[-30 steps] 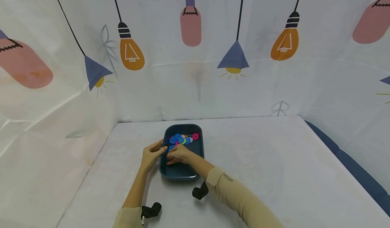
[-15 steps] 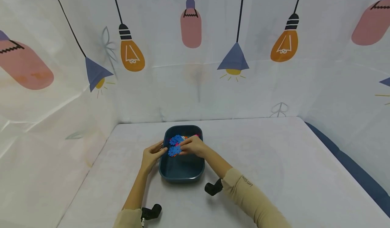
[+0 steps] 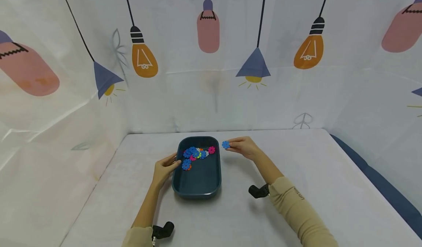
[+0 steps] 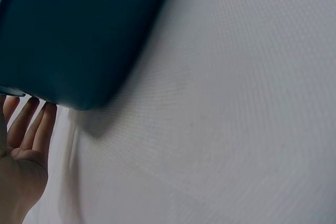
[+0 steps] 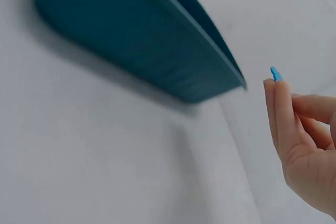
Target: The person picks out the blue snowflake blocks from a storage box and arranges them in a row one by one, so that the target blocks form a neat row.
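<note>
A dark teal plastic tray [image 3: 196, 184] holds a small pile of notched, flower-shaped building discs [image 3: 194, 153], mostly blue, with pink, white, yellow and orange among them. My left hand [image 3: 163, 169] holds the tray's left side, thumb at the rim and fingers along the outer wall; its straight fingers [image 4: 44, 129] show against the wall in the left wrist view. Beyond the tray's right rim, my right hand [image 3: 244, 147] pinches a blue building disc [image 3: 225, 144] between thumb and fingertips. Seen edge-on in the right wrist view, this disc [image 5: 276, 74] pokes out above the fingertips.
The tray stands on a white-covered table [image 3: 280, 166] near its back edge. A white cloth [image 3: 184, 93] printed with hanging lamps rises behind and at the sides. Each wrist carries a black camera mount [image 3: 258, 191].
My right hand has taken a blue building disc from the pile and moved right, out over the tray's right rim. The left hand keeps its place on the tray.
</note>
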A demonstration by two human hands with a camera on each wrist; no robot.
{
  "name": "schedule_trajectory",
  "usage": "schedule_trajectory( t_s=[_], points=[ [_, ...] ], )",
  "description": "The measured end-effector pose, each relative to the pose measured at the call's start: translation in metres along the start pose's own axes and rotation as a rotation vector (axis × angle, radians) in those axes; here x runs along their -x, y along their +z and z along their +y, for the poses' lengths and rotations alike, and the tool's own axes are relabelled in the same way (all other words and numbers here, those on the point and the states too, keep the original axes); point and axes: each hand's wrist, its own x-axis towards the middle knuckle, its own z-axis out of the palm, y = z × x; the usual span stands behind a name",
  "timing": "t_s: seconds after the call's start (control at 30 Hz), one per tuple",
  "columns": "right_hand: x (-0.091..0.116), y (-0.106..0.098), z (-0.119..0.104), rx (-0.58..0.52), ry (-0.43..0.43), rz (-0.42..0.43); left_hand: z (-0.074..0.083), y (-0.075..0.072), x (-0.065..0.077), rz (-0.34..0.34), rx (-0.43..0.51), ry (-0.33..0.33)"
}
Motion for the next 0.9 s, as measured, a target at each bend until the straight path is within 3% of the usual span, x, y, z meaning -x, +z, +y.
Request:
schedule_trajectory(
  t_s=[0.17,0.37,0.63,0.9],
  points=[
    [0.0,-0.025,0.007,0.016,0.021,0.055,0.0,-0.001,0.0,-0.006,0.02,-0.002],
    [-0.001,-0.04,0.022,0.054,0.046,0.109,-0.001,0.0,0.0,-0.007,0.023,-0.003],
    [-0.004,-0.044,0.036,0.186,0.061,0.156,-0.001,0.0,0.0,-0.007,0.015,-0.009],
    [-0.003,-0.042,0.042,0.141,0.078,0.148,-0.002,0.001,-0.001,-0.01,0.039,-0.005]
  ],
)
